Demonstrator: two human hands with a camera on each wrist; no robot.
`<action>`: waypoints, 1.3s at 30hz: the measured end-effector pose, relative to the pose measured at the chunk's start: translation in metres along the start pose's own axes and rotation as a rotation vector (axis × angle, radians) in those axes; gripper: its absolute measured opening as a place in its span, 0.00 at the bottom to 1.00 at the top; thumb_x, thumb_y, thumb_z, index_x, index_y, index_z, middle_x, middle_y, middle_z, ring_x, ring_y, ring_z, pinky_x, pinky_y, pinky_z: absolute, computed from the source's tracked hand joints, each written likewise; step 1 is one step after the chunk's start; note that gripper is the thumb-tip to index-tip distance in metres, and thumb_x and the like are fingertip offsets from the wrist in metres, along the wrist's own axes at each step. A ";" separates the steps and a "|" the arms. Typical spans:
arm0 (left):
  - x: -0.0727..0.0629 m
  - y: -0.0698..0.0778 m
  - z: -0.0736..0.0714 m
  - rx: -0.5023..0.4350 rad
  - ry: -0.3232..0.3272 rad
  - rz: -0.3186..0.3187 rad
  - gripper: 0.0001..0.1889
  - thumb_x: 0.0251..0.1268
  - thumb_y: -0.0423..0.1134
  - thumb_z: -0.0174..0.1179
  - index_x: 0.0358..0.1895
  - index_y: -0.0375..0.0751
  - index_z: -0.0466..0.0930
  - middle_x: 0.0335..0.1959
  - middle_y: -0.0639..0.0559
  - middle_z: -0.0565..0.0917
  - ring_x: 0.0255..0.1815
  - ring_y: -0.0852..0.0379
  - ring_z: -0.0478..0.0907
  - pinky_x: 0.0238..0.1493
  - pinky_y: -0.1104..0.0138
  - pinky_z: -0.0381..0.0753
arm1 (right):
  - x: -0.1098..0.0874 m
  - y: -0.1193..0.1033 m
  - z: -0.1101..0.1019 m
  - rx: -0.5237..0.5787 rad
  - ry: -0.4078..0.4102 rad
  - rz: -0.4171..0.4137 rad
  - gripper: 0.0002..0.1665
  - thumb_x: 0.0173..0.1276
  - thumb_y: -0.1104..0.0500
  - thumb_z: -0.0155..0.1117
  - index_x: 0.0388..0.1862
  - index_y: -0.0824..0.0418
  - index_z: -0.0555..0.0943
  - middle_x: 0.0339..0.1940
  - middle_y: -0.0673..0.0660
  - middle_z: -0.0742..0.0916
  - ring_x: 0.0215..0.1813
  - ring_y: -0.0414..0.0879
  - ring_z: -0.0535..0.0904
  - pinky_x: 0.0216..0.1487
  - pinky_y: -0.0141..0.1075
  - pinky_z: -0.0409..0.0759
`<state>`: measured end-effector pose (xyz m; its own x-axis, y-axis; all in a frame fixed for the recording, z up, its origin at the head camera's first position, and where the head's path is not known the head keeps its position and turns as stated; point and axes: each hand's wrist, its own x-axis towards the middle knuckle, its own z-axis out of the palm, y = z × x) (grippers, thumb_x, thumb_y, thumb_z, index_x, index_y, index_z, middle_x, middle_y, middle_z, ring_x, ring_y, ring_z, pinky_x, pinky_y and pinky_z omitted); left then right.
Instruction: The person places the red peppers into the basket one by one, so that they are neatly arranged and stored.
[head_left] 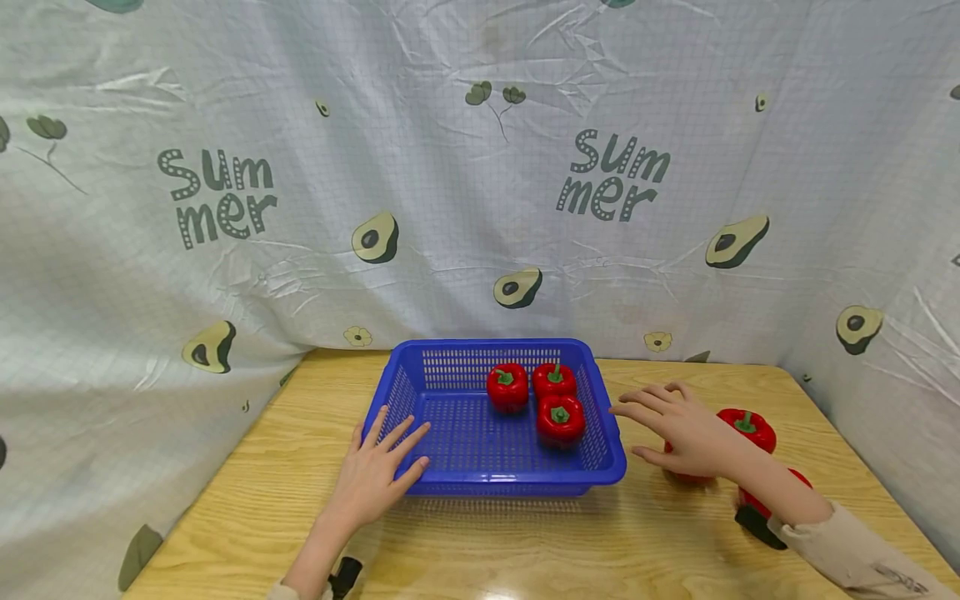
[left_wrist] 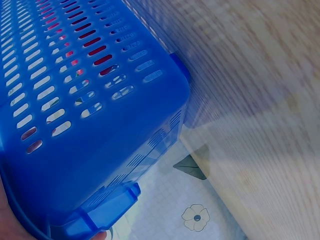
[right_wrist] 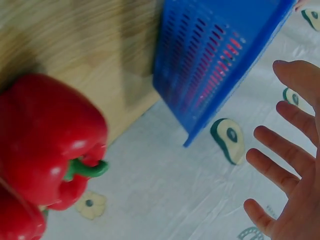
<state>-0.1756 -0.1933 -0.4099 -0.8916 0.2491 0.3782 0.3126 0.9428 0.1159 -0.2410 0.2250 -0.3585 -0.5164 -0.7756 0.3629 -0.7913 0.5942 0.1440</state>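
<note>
Blue, rectangular, perforated plastic basket [head_left: 487, 477], upright on the pale wood-grain table [head_left: 525, 550], and here's the left hand [head_left: 372, 477] at its near left corner, fingers spread over the rim. The right hand [head_left: 693, 429] hangs just outside the right wall, fingers fanned apart, nothing pinched; an empty grip, and the right wrist view agrees.

Beyond it, the loose glossy red bell peppers [head_left: 746, 427] sit on the table, partly hidden by hand and arm. Here's the danger, as I judge it: a low sweep of that right hand could set them rolling, those smooth skins giving little hold. A sideways shove from the left could slide the basket, and a hard press on its corner might tip it.

The basket's mouth faces straight up, long axis running left to right, one long side toward the person. Inside, three green-stemmed red bell peppers [head_left: 561, 421] bunch in the right half, stems on top. Behind everything, a pale avocado-printed sheet [head_left: 450, 167]!
</note>
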 end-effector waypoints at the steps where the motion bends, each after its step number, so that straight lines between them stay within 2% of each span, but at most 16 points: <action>1: 0.000 0.000 0.000 0.001 -0.001 0.000 0.24 0.61 0.56 0.48 0.62 0.60 0.66 0.62 0.50 0.71 0.69 0.39 0.52 0.64 0.40 0.48 | -0.003 0.001 0.000 -0.007 0.000 0.006 0.31 0.54 0.43 0.63 0.57 0.49 0.72 0.53 0.50 0.78 0.56 0.47 0.70 0.49 0.49 0.64; 8: 0.000 0.000 0.001 -0.004 0.000 -0.002 0.24 0.61 0.56 0.48 0.62 0.60 0.66 0.62 0.50 0.71 0.69 0.39 0.51 0.64 0.40 0.47 | -0.026 0.006 0.001 -0.029 -0.007 0.063 0.30 0.54 0.43 0.63 0.56 0.50 0.73 0.52 0.49 0.79 0.54 0.46 0.71 0.48 0.48 0.65; 14: 0.000 -0.001 0.000 0.006 -0.006 -0.007 0.24 0.61 0.56 0.47 0.62 0.60 0.66 0.62 0.50 0.71 0.69 0.39 0.51 0.64 0.41 0.48 | -0.048 0.010 0.005 -0.039 -0.012 0.115 0.34 0.45 0.48 0.71 0.54 0.52 0.75 0.50 0.51 0.80 0.52 0.48 0.72 0.46 0.46 0.63; 18: 0.001 -0.001 -0.001 0.006 -0.015 -0.012 0.25 0.61 0.57 0.47 0.62 0.60 0.66 0.62 0.49 0.70 0.70 0.39 0.51 0.65 0.41 0.47 | -0.057 0.013 0.008 -0.058 -0.022 0.158 0.35 0.43 0.49 0.72 0.54 0.52 0.75 0.50 0.53 0.80 0.52 0.49 0.72 0.46 0.49 0.63; 25: 0.000 0.000 -0.001 -0.005 -0.022 -0.016 0.25 0.61 0.57 0.47 0.62 0.60 0.65 0.62 0.49 0.70 0.70 0.39 0.50 0.65 0.40 0.46 | -0.063 0.011 0.008 -0.070 -0.086 0.250 0.35 0.46 0.46 0.70 0.55 0.51 0.73 0.50 0.54 0.78 0.53 0.51 0.70 0.46 0.53 0.63; 32: 0.001 0.001 0.000 0.002 -0.018 -0.017 0.25 0.61 0.57 0.47 0.62 0.59 0.66 0.62 0.49 0.70 0.70 0.39 0.51 0.65 0.41 0.47 | -0.065 0.012 0.016 -0.113 -0.076 0.311 0.33 0.46 0.45 0.69 0.53 0.52 0.74 0.49 0.56 0.79 0.52 0.52 0.70 0.46 0.56 0.63; 39: 0.001 0.001 -0.001 -0.001 -0.011 -0.013 0.25 0.61 0.57 0.47 0.62 0.60 0.66 0.62 0.49 0.70 0.70 0.39 0.51 0.65 0.41 0.47 | -0.068 0.014 0.025 -0.110 -0.120 0.410 0.35 0.48 0.44 0.67 0.54 0.56 0.73 0.49 0.59 0.78 0.52 0.56 0.69 0.48 0.60 0.62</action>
<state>-0.1761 -0.1923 -0.4086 -0.8991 0.2397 0.3662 0.3015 0.9457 0.1212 -0.2254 0.2811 -0.4040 -0.8200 -0.4864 0.3018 -0.4767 0.8721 0.1102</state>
